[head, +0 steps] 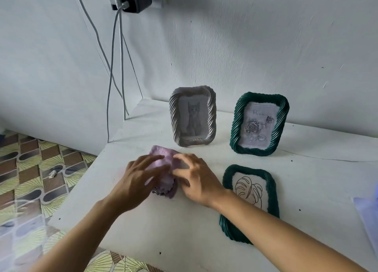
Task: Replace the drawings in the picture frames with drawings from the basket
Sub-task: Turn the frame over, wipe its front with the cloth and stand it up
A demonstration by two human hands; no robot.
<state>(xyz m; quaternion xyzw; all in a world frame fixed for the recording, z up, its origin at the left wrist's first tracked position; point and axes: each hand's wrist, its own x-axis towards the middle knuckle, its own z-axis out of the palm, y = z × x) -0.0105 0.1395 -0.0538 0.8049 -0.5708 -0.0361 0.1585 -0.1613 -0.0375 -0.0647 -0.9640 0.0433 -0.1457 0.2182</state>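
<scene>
**Both grips on the lilac frame**

The lilac frame (161, 155) lies flat near the bench's (184, 230) left edge, under both grips. The left grip (141, 175) reaches in from the lower left, with the forearm angled up and the fingers spread and fairly straight, laid across the frame's top. The right grip (194, 177) comes in from the lower right with the wrist raised and the fingers arched, thumb and fingertips pinching the frame's right edge; blur hides the finer contact. Just right of the right grip a green frame (248, 188) with a leaf drawing lies flat, partly under the right forearm. Beyond the grips stand a white frame (192, 116) with a cat drawing and a second green frame (259, 124) with roses.
</scene>
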